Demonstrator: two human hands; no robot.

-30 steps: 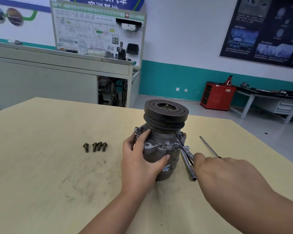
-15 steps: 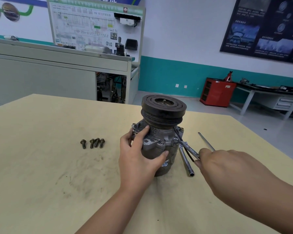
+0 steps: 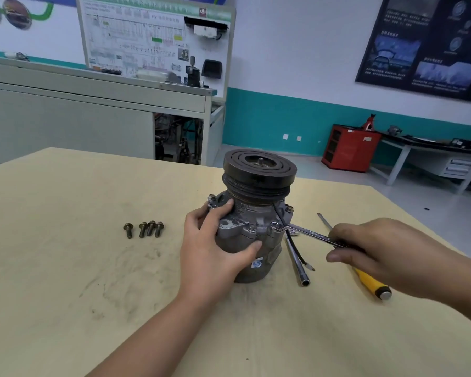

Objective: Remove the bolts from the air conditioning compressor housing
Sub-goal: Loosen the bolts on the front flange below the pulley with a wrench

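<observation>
1. The compressor (image 3: 252, 232) stands upright near the middle of the worktop (image 3: 65, 268), with its dark pulley (image 3: 259, 167) on top.
2. The left hand (image 3: 212, 248) comes in from 7 o'clock and grips the housing. Its fingers curl over the flange and its thumb presses on the front.
3. The right hand (image 3: 378, 248), at 3 o'clock from the compressor, has its fingers curled round the shank of a flat wrench (image 3: 302, 231). The wrench's ring end sits on a bolt head at the flange's 4 o'clock corner.
4. Done so far: four loose bolts (image 3: 143, 229) lie in a row at 9 o'clock, well apart from the compressor.
5. Left to do: besides the bolt under the wrench, seated bolts (image 3: 252, 228) show in the flange at 6, 10 and 2 o'clock. The far side is hidden, so I cannot give a total.
6. My judgement is that the job is roughly half done, and the step in hand is loosening the 4 o'clock bolt.
7. A yellow-handled screwdriver (image 3: 370, 281) lies partly under the right hand. A metal tube tool (image 3: 297, 265) and a black wire (image 3: 294, 243) lie just beside the compressor at 4 o'clock.
</observation>
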